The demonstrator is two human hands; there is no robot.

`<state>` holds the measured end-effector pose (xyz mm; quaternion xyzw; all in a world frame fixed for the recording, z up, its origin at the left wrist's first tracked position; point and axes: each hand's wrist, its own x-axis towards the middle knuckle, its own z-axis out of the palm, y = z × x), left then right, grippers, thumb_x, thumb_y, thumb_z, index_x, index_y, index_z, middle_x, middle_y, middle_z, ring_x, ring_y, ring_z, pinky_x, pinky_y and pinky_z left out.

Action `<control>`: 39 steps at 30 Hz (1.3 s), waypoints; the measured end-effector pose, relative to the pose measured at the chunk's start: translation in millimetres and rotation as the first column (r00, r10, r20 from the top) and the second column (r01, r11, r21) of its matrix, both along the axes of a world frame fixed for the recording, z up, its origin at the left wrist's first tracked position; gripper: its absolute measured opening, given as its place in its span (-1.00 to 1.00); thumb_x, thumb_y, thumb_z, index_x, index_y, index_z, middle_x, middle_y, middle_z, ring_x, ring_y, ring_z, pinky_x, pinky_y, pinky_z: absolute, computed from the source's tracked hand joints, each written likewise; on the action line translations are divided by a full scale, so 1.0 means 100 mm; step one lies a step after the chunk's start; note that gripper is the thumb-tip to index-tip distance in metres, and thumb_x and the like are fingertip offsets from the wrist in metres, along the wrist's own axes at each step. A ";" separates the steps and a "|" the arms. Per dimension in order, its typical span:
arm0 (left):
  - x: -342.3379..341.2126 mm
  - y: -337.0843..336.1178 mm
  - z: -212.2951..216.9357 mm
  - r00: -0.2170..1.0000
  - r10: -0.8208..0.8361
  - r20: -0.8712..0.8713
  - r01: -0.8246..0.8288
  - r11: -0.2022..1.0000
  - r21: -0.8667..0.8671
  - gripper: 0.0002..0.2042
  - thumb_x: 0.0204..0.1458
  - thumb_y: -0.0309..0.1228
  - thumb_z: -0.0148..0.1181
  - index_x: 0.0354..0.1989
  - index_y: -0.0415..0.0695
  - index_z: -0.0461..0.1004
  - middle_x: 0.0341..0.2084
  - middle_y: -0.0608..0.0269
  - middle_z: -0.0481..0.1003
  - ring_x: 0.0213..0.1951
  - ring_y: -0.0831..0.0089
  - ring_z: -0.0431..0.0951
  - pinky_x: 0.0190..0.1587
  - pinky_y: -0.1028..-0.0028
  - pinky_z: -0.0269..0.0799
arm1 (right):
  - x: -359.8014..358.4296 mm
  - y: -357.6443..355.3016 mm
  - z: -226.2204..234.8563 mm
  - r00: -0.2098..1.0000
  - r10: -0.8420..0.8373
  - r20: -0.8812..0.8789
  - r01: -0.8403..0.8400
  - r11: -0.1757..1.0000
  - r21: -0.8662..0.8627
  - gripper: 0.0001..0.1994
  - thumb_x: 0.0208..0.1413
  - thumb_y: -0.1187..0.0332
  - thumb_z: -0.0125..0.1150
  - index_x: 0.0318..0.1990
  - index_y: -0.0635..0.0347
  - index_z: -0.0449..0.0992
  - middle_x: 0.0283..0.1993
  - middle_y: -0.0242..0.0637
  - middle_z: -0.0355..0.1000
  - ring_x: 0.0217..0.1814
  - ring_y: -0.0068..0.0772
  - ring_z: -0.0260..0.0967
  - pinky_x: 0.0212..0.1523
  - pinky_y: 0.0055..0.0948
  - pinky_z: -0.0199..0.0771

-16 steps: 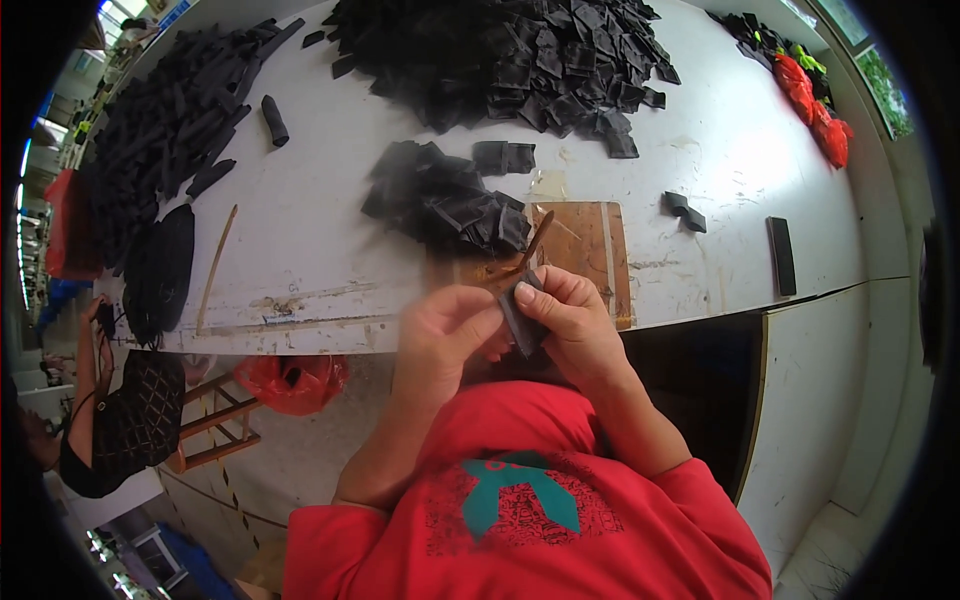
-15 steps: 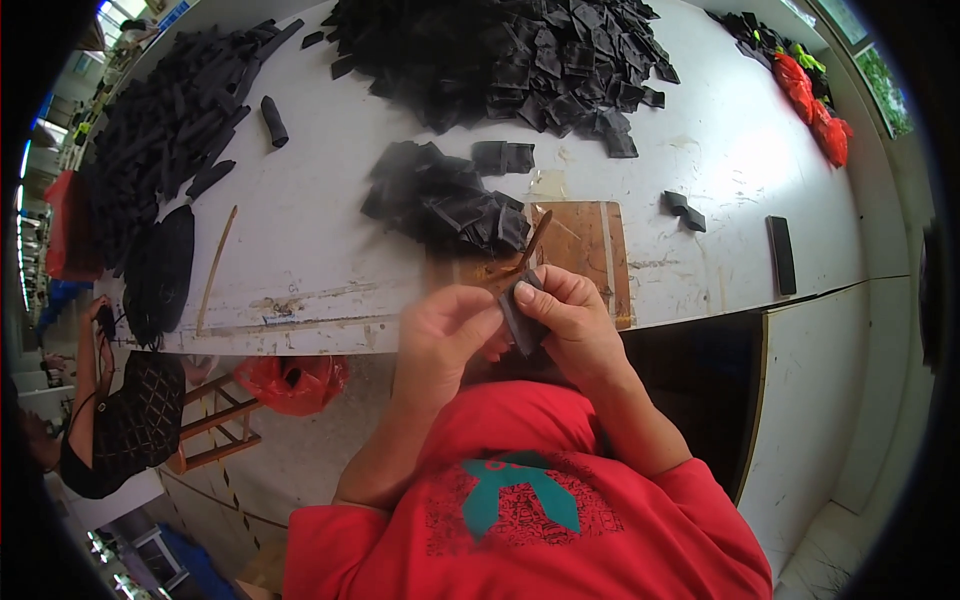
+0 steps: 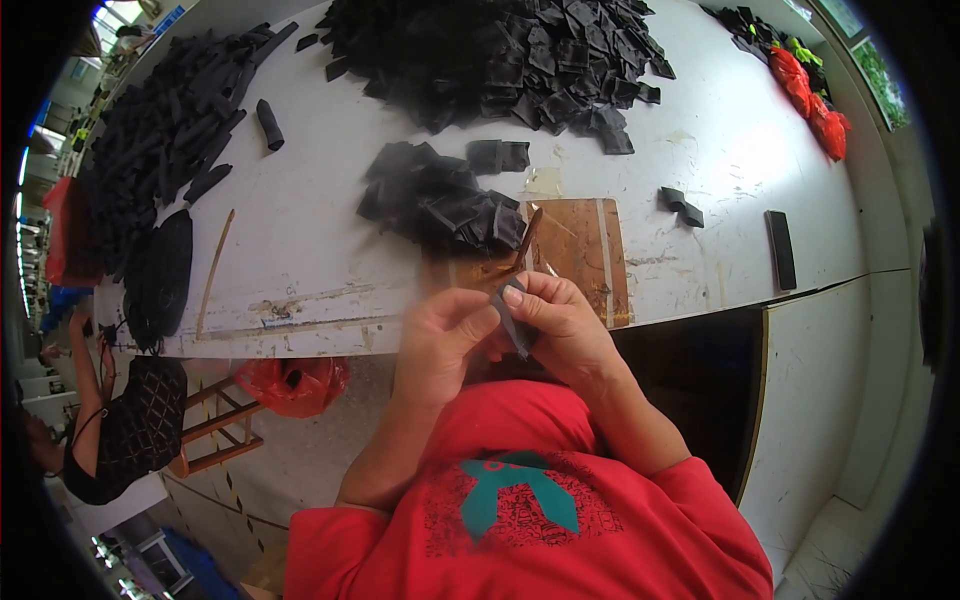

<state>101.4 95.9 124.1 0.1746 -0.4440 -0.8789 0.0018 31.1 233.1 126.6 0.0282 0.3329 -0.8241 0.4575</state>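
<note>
Both hands are together just over the table's front edge, at a small dark grey fabric piece [image 3: 517, 335]. My right hand [image 3: 562, 318] is closed on it, thumb on top. My left hand [image 3: 447, 332] pinches the piece's left edge, its lower fingers partly hidden. Just beyond the fingertips, a thin brown pointed stick [image 3: 530, 235] rises at a slant from the wooden board [image 3: 575, 245]. A small heap of black fabric pieces [image 3: 440, 200] lies on and behind the board's left part.
A large heap of black pieces [image 3: 570, 60] covers the table's far middle. Rolled black tubes [image 3: 165, 110] pile up at the far left. A dark flat bar [image 3: 781, 250] lies at right. Below the left edge are a red bag [image 3: 295, 385] and wooden stool [image 3: 225, 445]; another person [image 3: 120, 420] is beyond.
Both hands stay close together at the front edge, and the fabric piece between them has turned slightly and looks narrower. The other person's arm at the left has shifted.
</note>
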 end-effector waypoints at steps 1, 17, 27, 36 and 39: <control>0.00 0.00 -0.02 1.000 0.008 -0.009 -0.008 1.000 0.021 -0.91 0.03 -0.49 0.16 -0.35 -0.26 0.46 -0.55 0.18 0.51 -0.58 0.49 0.49 -0.54 0.58 0.41 | 0.01 -0.01 -0.01 0.999 -0.010 0.031 0.010 1.000 -0.011 -0.85 0.13 0.37 0.12 -0.35 0.29 0.41 -0.46 -0.25 0.41 -0.49 -0.40 0.39 -0.40 -0.40 0.45; -0.02 0.06 -0.05 0.992 0.086 -0.096 -0.122 0.870 -0.477 -0.87 0.02 -0.44 0.21 -0.39 -0.28 0.49 -0.55 0.32 0.48 -0.51 0.60 0.46 -0.47 0.58 0.41 | 0.06 0.03 0.08 0.123 0.195 -0.973 0.628 0.744 0.228 -0.85 -0.11 0.52 0.25 -0.31 0.25 0.49 -0.43 -0.28 0.37 -0.50 -0.36 0.34 -0.49 -0.44 0.37; -0.15 0.24 -0.10 0.921 0.305 -0.244 -0.387 0.634 -0.669 -0.82 -0.02 -0.63 0.13 -0.22 -0.29 0.38 -0.55 0.28 0.44 -0.65 0.72 0.33 -0.64 0.74 0.20 | 0.05 -0.06 -0.07 -0.172 0.463 -0.869 0.794 0.588 0.156 -0.75 -0.29 0.57 0.17 -0.33 0.25 0.43 -0.41 -0.24 0.32 -0.42 -0.22 0.30 -0.51 -0.36 0.35; -0.14 0.12 -0.02 0.989 0.123 -0.076 -0.141 0.945 -0.295 -0.78 -0.10 -0.66 0.10 -0.23 -0.27 0.38 -0.38 0.25 0.45 -0.53 0.65 0.40 -0.50 0.66 0.32 | -0.06 0.13 0.00 0.995 -0.069 -0.066 0.078 0.987 0.138 -0.92 0.06 0.42 0.13 -0.34 0.22 0.49 -0.50 -0.50 0.35 -0.50 -0.66 0.26 -0.48 -0.60 0.30; -0.19 0.23 0.02 0.966 0.203 -0.159 -0.257 0.766 -0.589 -0.81 -0.07 -0.66 0.07 -0.24 -0.26 0.40 -0.39 0.25 0.46 -0.45 0.65 0.43 -0.40 0.63 0.36 | -0.10 0.08 0.10 0.997 -0.017 -0.081 0.025 0.994 0.104 -0.88 0.16 0.34 0.06 -0.36 0.16 0.43 -0.50 -0.52 0.32 -0.46 -0.72 0.26 -0.47 -0.67 0.28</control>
